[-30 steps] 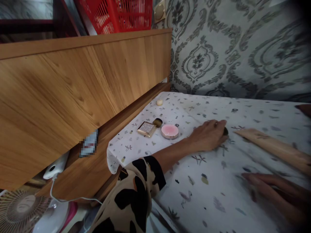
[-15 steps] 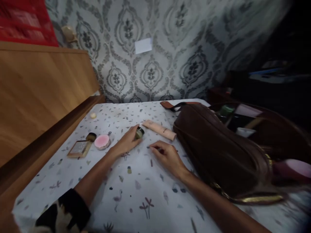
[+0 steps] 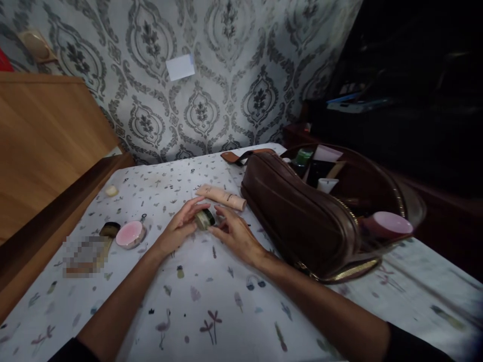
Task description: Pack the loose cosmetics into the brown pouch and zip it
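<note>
A small greenish jar (image 3: 204, 220) with a black lid is tilted between my two hands, its lid end facing right. My left hand (image 3: 179, 229) curls around the base side of the jar, fingers above and thumb below. At the lid side, my right hand (image 3: 238, 235) has thumb and fingers bent round the jar's edge. Just beyond the hands lies a peach squeeze tube (image 3: 222, 197). Left of my left hand are a pink round compact (image 3: 130, 235), another dark-lidded jar (image 3: 109, 230) and a pixelated flat item (image 3: 86, 256).
A brown leather bag (image 3: 298, 216) stands unzipped at the right, with tubes, a green-capped item and a pink-topped item (image 3: 388, 223) inside. A small cream-coloured piece (image 3: 111, 191) lies at the far left of the patterned tablecloth (image 3: 196, 311). A wooden panel (image 3: 49, 146) borders the left.
My right hand has come to the jar, which my left hand alone held before. The jar has tilted between both hands. The whole view has swung to the right.
</note>
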A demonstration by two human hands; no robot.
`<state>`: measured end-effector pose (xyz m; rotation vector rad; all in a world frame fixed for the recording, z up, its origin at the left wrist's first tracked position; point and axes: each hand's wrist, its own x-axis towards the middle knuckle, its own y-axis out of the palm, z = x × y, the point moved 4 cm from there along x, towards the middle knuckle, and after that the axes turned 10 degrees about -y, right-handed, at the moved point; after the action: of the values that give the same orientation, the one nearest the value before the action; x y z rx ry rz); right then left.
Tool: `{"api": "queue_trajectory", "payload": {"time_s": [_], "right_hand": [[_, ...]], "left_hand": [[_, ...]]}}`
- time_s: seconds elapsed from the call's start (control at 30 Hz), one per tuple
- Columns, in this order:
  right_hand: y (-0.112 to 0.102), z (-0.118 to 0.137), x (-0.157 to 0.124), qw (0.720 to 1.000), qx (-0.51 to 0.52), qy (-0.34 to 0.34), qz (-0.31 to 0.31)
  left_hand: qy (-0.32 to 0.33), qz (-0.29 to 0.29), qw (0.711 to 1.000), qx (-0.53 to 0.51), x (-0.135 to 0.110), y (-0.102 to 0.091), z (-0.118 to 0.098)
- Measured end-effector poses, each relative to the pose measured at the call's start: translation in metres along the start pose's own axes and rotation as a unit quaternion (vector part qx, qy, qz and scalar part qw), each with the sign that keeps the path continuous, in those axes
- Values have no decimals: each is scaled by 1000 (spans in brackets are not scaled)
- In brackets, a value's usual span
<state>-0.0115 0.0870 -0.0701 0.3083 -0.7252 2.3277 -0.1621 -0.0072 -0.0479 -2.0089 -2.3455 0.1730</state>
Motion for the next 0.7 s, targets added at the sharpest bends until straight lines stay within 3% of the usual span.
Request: {"api": "queue_trajectory", "payload": {"time_s": [0.1,0.4,0.7], "right_hand": [[-1,4,0,1000,-11,2,13],[0,16,-1,996,-19,20,83],[-1,36,-11,992,-87,32,89]], "left_hand": [[-11,12,998,-64,0,4,-1],[-41,-36,980,-193,1,9,-4],[-104,-81,980,-150,-3,16,3]]}}
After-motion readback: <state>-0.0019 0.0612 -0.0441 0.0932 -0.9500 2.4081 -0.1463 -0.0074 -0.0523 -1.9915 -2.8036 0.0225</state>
